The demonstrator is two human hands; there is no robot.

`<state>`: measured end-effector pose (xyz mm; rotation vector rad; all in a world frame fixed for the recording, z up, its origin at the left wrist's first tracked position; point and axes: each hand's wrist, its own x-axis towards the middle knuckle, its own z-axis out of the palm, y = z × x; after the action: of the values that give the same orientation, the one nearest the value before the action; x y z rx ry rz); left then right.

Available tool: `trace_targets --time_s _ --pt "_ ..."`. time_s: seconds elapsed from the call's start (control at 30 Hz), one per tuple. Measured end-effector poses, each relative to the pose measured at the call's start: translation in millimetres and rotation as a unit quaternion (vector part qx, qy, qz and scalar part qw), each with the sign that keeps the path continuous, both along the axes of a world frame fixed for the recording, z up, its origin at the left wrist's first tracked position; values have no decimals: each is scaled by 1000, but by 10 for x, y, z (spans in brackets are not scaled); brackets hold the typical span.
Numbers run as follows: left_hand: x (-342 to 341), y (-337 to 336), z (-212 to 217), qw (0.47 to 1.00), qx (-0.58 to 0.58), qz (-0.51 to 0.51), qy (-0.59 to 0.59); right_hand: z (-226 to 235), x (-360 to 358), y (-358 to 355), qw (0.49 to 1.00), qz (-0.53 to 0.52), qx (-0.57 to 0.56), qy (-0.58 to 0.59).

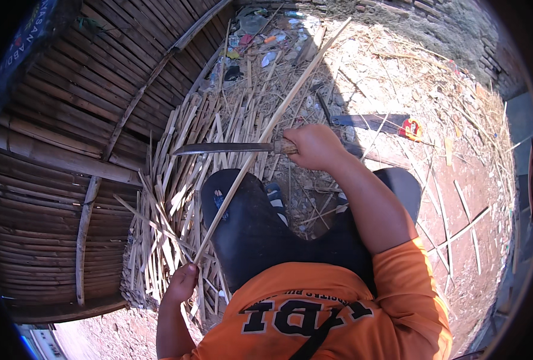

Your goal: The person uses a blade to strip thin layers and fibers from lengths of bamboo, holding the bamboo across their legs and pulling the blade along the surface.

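My right hand is closed round the wooden handle of a long knife, whose dark blade points left. Beneath that blade runs a long, pale bamboo strip, slanting from lower left to far upper right across my left knee. Its near end is pinched in my left hand, low beside the left thigh. Whether the knife's edge touches the strip or hovers just over it, I cannot tell. Many similar split strips lie in a loose pile to the left of my legs.
A slatted bamboo wall stands close on the left. Beyond my right knee, a handsaw with an orange handle lies on the ground. Shavings, scattered strips and litter cover the ground ahead, up to a brick wall.
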<state>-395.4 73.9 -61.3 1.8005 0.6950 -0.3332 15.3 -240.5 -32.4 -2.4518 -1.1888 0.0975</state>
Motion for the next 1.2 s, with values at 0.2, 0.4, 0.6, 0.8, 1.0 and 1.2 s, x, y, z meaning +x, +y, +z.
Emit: trace_targets --time_s 0.2,0.4,0.6,0.8,1.0,1.2 --pt "406 217 840 985 134 -39 104 93 404 -381 976 -149 121 102" --pt "988 460 1328 943 270 -102 166 179 447 -392 925 -244 225 185" --pt "1254 239 1972 824 529 -201 32 73 390 -420 950 -194 199 144" --pt "1266 37 2719 827 543 43 -141 100 294 -311 959 -148 180 163" --pt "1219 233 2607 742 434 211 -465 -54 149 -18 959 -78 207 179" --pt "1986 -43 2260 666 -22 48 -744 0 -110 188 953 -56 254 156"
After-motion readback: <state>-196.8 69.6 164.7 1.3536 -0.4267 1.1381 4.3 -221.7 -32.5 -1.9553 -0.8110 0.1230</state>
